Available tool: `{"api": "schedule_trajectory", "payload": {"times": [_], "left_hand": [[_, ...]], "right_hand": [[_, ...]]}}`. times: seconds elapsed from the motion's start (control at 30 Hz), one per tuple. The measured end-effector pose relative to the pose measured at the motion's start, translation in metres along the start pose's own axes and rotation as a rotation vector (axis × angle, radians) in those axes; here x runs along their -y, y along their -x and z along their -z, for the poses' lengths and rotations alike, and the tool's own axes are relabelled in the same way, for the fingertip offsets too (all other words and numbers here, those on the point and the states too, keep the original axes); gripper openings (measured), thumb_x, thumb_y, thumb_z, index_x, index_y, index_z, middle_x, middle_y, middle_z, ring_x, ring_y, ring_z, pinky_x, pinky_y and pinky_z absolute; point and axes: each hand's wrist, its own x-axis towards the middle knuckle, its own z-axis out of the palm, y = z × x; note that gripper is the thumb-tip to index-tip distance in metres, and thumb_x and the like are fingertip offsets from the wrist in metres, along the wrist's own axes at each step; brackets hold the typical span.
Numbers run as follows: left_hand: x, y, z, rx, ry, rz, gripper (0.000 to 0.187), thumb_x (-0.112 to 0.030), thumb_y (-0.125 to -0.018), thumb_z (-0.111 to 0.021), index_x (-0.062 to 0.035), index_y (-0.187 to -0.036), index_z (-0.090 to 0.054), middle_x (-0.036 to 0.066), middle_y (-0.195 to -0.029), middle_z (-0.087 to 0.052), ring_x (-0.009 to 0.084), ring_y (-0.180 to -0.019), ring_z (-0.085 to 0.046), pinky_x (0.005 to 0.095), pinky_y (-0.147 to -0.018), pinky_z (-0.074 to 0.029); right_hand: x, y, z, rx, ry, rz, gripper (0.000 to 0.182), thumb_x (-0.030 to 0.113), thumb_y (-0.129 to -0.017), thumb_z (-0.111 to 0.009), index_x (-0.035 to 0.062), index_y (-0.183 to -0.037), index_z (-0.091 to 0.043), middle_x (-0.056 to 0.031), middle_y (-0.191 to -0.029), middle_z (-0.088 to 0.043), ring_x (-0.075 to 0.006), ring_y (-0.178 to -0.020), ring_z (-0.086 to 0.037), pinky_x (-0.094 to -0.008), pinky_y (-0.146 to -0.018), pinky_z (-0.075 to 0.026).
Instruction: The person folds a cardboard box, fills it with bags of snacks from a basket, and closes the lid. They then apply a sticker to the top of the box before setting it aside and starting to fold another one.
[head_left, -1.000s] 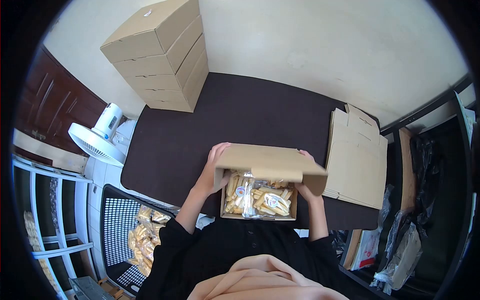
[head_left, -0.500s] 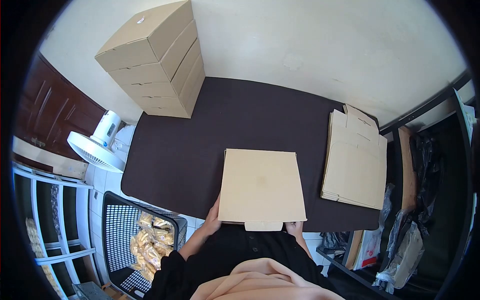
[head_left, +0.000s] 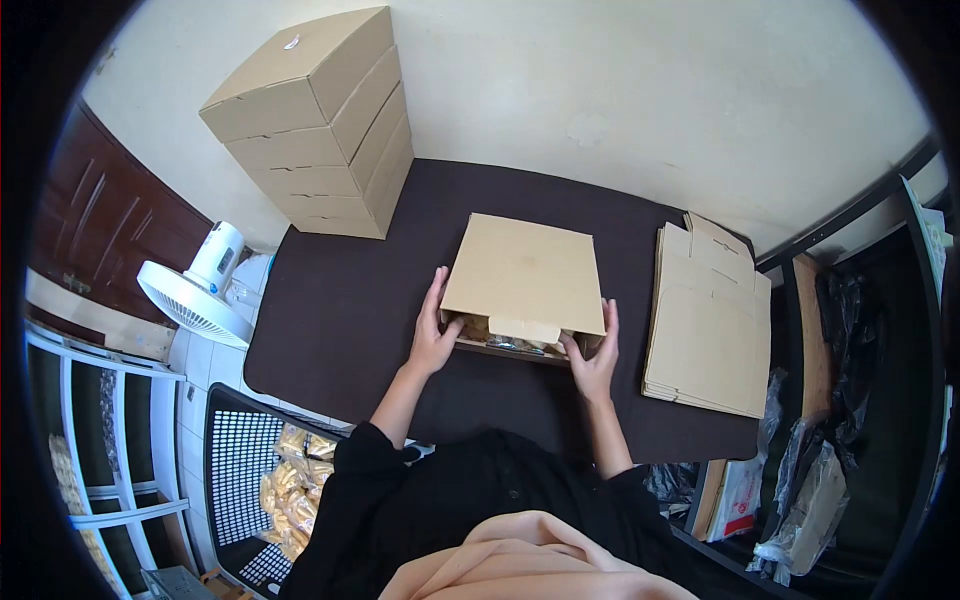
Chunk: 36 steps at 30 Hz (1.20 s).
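A brown cardboard box [head_left: 525,270] sits on the dark table, its lid lowered but its front still gaping. Through the gap show wrapped packets [head_left: 505,344], mostly hidden under the lid and its front tab [head_left: 525,328]. At the box's left front corner, my left hand [head_left: 433,330] grips the side, thumb at the front opening. My right hand [head_left: 595,355] holds the right front corner the same way, its thumb near the tab.
Closed boxes [head_left: 350,150] are stacked at the back left of the table [head_left: 330,310]. Flattened cardboard [head_left: 705,320] lies at the right. On the left stand a white fan [head_left: 205,285] and a black basket [head_left: 240,470] of packets. Shelving [head_left: 880,400] borders the right.
The box has moved away from my body, toward the middle of the table. Both hands have come forward with it, and the open front with packets now shows.
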Motion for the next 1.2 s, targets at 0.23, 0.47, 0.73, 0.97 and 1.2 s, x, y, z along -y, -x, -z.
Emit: {"api": "schedule_trajectory", "payload": {"times": [0.23, 0.47, 0.73, 0.97, 1.2], "left_hand": [[-0.024, -0.007, 0.023, 0.264, -0.291, -0.166, 0.062, -0.004, -0.073, -0.059, -0.0075, -0.13, -0.035, 0.019, -0.141, -0.023, 0.0341, -0.13, -0.025, 0.0428, -0.104, -0.024], [-0.02, 0.007, 0.015, 0.237, -0.255, -0.142, 0.061, -0.014, -0.071, -0.067, -0.0078, -0.125, -0.038, 0.02, -0.141, -0.023, 0.0347, -0.129, -0.027, 0.0425, -0.103, -0.026], [-0.006, 0.009, 0.008, 0.18, -0.203, -0.076, 0.06, -0.018, -0.075, -0.066, -0.0066, -0.125, -0.035, 0.021, -0.14, -0.023, 0.0351, -0.128, -0.028, 0.0417, -0.103, -0.027], [-0.014, 0.002, 0.006, 0.144, -0.17, -0.084, 0.055, -0.019, -0.079, -0.061, -0.0056, -0.126, -0.035, 0.021, -0.14, -0.024, 0.0344, -0.128, -0.028, 0.0417, -0.103, -0.026], [-0.006, 0.009, 0.005, 0.159, -0.181, -0.042, 0.054, -0.018, -0.08, -0.06, -0.0058, -0.126, -0.035, 0.021, -0.14, -0.024, 0.0341, -0.128, -0.028, 0.0408, -0.104, -0.025]], "right_hand": [[0.017, -0.011, 0.029, 0.249, 0.238, 0.17, 0.06, 0.008, -0.068, -0.067, 0.0066, -0.124, -0.045, -0.0202, -0.127, -0.042, -0.033, -0.115, -0.045, -0.0388, -0.092, -0.04], [0.023, 0.005, 0.024, 0.259, 0.221, 0.098, 0.061, 0.017, -0.066, -0.071, 0.0059, -0.12, -0.046, -0.0215, -0.128, -0.04, -0.0358, -0.117, -0.043, -0.0416, -0.096, -0.037], [0.022, 0.006, 0.02, 0.251, 0.213, 0.045, 0.057, 0.021, -0.072, -0.067, 0.0038, -0.122, -0.044, -0.0225, -0.13, -0.038, -0.0374, -0.119, -0.041, -0.0415, -0.097, -0.035], [0.023, 0.0, 0.022, 0.215, 0.233, 0.071, 0.04, 0.007, -0.082, -0.048, 0.0032, -0.121, -0.045, -0.0213, -0.129, -0.04, -0.0366, -0.119, -0.041, -0.0396, -0.097, -0.033], [0.01, 0.006, 0.027, 0.278, 0.194, 0.048, 0.047, -0.001, -0.076, -0.046, 0.0042, -0.123, -0.045, -0.0209, -0.128, -0.042, -0.0358, -0.12, -0.04, -0.0399, -0.1, -0.032]]}}
